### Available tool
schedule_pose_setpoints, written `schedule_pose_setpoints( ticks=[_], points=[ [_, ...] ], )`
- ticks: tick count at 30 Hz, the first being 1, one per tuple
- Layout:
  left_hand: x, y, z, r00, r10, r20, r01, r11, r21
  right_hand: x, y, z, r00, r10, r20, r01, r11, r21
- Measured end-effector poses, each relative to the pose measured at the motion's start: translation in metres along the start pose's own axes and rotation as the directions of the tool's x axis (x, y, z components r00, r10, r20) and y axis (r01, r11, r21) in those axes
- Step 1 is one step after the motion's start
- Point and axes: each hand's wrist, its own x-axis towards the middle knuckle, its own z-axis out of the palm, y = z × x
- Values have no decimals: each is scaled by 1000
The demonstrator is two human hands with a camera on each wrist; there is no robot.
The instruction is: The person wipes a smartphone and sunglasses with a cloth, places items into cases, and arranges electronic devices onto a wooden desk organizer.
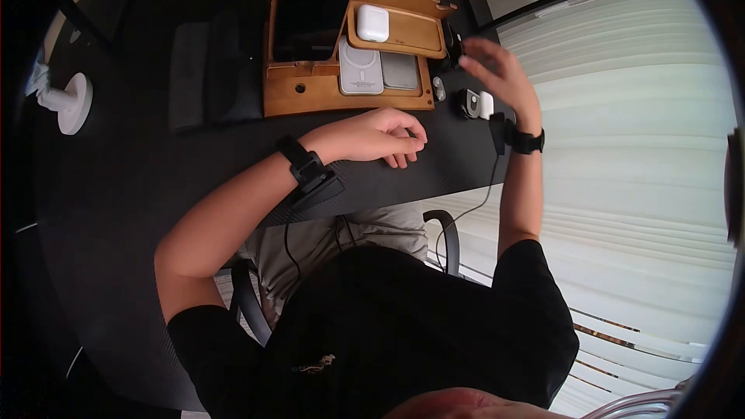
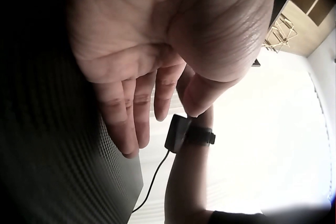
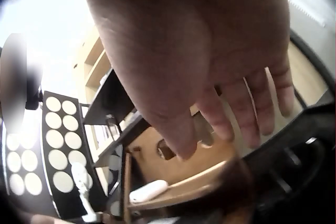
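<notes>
My left hand (image 1: 376, 136) rests at the front of the black desk (image 1: 458, 159), fingers loosely bent and holding nothing. The left wrist view shows its bare palm and relaxed fingers. Raised at the right, my right hand (image 1: 504, 81) has its fingers spread toward a black object (image 1: 453, 45) beside the wooden desk organizer (image 1: 310, 101). In the right wrist view no thing lies in that palm. Close below the right hand stand a small white case (image 1: 486, 105) and a black-and-grey item (image 1: 469, 103).
A white earbud case (image 1: 373, 23) sits on the organizer's upper tray (image 1: 411, 35). Under it lie a white magnetic power bank (image 1: 361, 70) and a grey square slab (image 1: 400, 71). A dark tablet (image 1: 314, 4) leans at the left. A cable (image 1: 485, 202) hangs from the right wrist.
</notes>
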Motion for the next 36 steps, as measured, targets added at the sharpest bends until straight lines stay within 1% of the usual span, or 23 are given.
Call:
schedule_pose_setpoints(
  ticks=[1, 2, 4, 5, 6, 8, 9, 11, 12, 13, 14, 15, 17, 18, 21, 23, 24, 27, 28, 30, 33, 34, 36],
  points=[
    [0, -1, 0, 1000, -4, 0, 4, 1000, -12, -8, 5, -4, 992, 99, 75, -92, 991, -100],
    [0, -1, -1, 1000, -4, 1, 4, 1000, -22, -17, 8, -5, 992, 97, 74, -89, 991, -103],
    [-1, 1, -1, 1000, -9, -3, 9, 999, -38, -40, 5, -5, 987, 95, 128, -52, 952, -302],
    [-2, 2, -1, 1000, -18, -4, 18, 998, -56, -51, 10, 0, 994, 5, 105, 31, 942, -336],
    [-3, 5, -1, 1000, -18, -1, 18, 998, -55, -57, 9, 3, 995, 7, 104, 29, 941, -336],
    [-5, 10, 0, 999, -47, -27, 45, 998, -50, -68, 6, 9, 992, 38, 122, 20, 895, -446],
    [-4, 9, 0, 999, -50, -22, 49, 998, -48, -70, 9, 13, 992, 43, 119, 15, 896, -444],
    [-4, 8, 0, 999, -38, -31, 37, 998, -50, -75, 14, 20, 999, -2, 48, 23, 897, -442],
    [-3, 7, 0, 999, -40, -30, 39, 998, -47, -76, 11, 21, 999, -2, 45, 21, 898, -440],
    [-3, 7, -1, 999, -38, -28, 36, 998, -49, -78, 7, 20, 997, 14, 70, 15, 923, -385],
    [-3, 6, -1, 999, -35, -27, 34, 998, -53, -79, 1, 20, 995, 27, 98, 7, 944, -329],
    [-4, 5, -1, 999, -36, -30, 34, 998, -51, -79, -9, 20, 995, 24, 98, 9, 945, -328],
    [-5, 4, 0, 998, -26, -58, 19, 992, -123, -79, -33, 21, 998, -35, 52, 48, 966, -256],
    [-6, 6, 2, 998, -28, -56, 21, 992, -122, -79, -44, 22, 998, -34, 51, 46, 966, -255],
    [-9, 16, 5, 991, -75, -108, 58, 986, -156, -78, -72, 31, 977, -211, -28, 203, 962, -184],
    [-9, 17, 3, 998, -41, -50, 34, 990, -135, -78, -87, 38, 968, -249, -32, 240, 954, -181],
    [-9, 17, 2, 998, -42, -49, 36, 990, -134, -78, -92, 42, 957, -288, -34, 277, 944, -181],
    [-7, 10, -1, 999, -31, -31, 27, 993, -111, -77, -101, 56, 950, -310, -30, 298, 932, -207],
    [-6, 6, -3, 999, -43, -27, 38, 989, -140, -77, -102, 58, 945, -325, -22, 312, 922, -227],
    [-3, 0, -5, 998, -53, -26, 48, 985, -168, -76, -98, 58, 952, -307, 3, 301, 932, -202],
    [-1, -5, -4, 1000, -30, -3, 29, 987, -161, -65, -75, 45, 953, -297, -60, 300, 952, 52],
    [0, -5, -4, 1000, -16, 8, 17, 991, -133, -60, -64, 41, 962, -263, -74, 267, 963, 45],
    [0, -5, -4, 1000, 0, 18, 2, 995, -104, -54, -49, 41, 989, -98, -114, 102, 994, 31]
  ],
)
